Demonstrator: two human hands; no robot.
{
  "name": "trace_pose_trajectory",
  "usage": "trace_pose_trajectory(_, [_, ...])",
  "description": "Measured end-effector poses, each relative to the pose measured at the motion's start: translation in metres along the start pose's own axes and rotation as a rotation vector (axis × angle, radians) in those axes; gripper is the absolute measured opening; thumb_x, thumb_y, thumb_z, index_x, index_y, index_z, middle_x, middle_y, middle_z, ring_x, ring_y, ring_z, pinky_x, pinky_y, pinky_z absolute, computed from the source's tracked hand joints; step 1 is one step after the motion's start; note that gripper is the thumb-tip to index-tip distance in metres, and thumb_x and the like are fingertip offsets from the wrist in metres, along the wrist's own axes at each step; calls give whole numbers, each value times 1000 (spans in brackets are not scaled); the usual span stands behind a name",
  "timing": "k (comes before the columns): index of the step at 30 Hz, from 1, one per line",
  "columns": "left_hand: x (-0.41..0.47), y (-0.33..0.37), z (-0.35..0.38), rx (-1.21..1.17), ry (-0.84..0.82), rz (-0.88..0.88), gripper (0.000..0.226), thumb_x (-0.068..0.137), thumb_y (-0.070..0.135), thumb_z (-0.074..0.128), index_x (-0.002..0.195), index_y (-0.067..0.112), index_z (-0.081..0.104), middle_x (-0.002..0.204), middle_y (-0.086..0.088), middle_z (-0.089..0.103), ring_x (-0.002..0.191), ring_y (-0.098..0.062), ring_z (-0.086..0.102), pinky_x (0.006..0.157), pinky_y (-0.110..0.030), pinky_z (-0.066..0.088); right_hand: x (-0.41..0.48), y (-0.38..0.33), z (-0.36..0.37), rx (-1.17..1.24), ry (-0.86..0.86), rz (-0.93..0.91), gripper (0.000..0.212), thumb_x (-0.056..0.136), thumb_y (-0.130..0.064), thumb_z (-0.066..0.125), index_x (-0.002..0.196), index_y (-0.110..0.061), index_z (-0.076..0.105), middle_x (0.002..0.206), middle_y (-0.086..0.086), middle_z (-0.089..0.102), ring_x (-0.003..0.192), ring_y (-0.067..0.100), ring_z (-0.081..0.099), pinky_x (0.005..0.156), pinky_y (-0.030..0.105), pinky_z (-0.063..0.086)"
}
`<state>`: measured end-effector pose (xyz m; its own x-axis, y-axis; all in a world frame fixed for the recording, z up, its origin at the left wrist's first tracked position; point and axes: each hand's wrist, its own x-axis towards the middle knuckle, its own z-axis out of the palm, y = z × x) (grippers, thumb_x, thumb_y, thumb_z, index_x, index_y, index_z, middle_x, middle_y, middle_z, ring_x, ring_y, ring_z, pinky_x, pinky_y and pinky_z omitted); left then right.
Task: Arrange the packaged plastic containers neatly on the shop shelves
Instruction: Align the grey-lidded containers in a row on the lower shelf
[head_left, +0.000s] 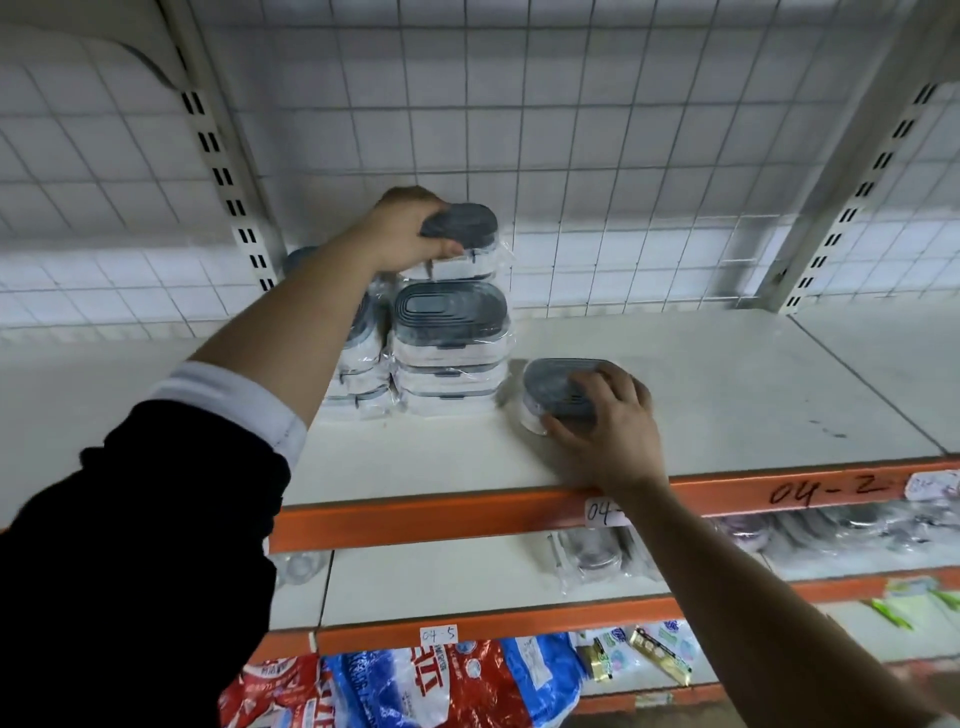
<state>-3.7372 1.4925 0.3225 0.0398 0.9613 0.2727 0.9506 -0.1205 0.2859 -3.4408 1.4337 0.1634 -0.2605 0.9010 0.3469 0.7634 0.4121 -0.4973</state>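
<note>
Packaged containers, grey-lidded, stand stacked at the frame's centre on a white shelf. Left hand grips the top container. Right hand clasps a lone container lying just right of the stack.

The white shelf board before me had an orange front edge with "04-2" handwritten on it. Two stacks of film-wrapped, grey-lidded containers stood on the board, touching: the right stack, whose top container my left hand gripped, and the left stack, half hidden by my arm. Just beside them a single container sat on the board in my right hand.
</note>
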Motion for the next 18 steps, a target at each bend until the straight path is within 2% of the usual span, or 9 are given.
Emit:
trace_pose_trajectory(5, [7, -8, 10, 51, 20, 14, 63, 85, 39, 71, 138, 10, 52, 138, -15, 52, 127, -31, 45, 104, -34, 34, 3, 1, 1, 1, -8, -4, 56, 75, -47, 73, 121, -19, 57, 139, 3, 46, 123, 37, 39, 98, 46, 44])
trace_pose_trajectory(9, [0, 2, 13, 201, 82, 0, 62, 85, 41, 70, 138, 14, 52, 136, -16, 52, 125, -34, 46, 103, -39, 37, 2, -2, 1, -20, 14, -11, 55, 76, -50, 72, 119, -19, 57, 138, 3, 46, 117, 35, 42, 93, 45, 47])
trace_pose_trajectory(12, [-28, 17, 14, 158, 189, 15, 54, 91, 34, 65, 137, 10, 53, 136, -16, 53, 124, -34, 48, 106, -39, 36, 1, -3, -1, -23, 13, -5, 56, 76, -52, 72, 119, -20, 56, 137, 2, 46, 117, 35, 42, 92, 44, 47])
trace_pose_trajectory(16, [-95, 53, 35, 87, 472, 109, 34, 94, 26, 56, 121, 7, 64, 118, -14, 64, 109, -33, 58, 97, -42, 41, -1, -3, -5, -34, 26, -5, 56, 78, -52, 70, 122, -20, 55, 136, 4, 47, 116, 36, 43, 89, 46, 49])
trace_pose_trajectory(18, [-131, 65, 54, 93, 534, 158, 30, 92, 25, 54, 110, 5, 69, 106, -14, 66, 98, -33, 61, 90, -42, 44, -3, -2, -6, -29, 36, 9, 57, 79, -52, 69, 124, -20, 55, 137, 4, 46, 117, 37, 42, 90, 47, 48])
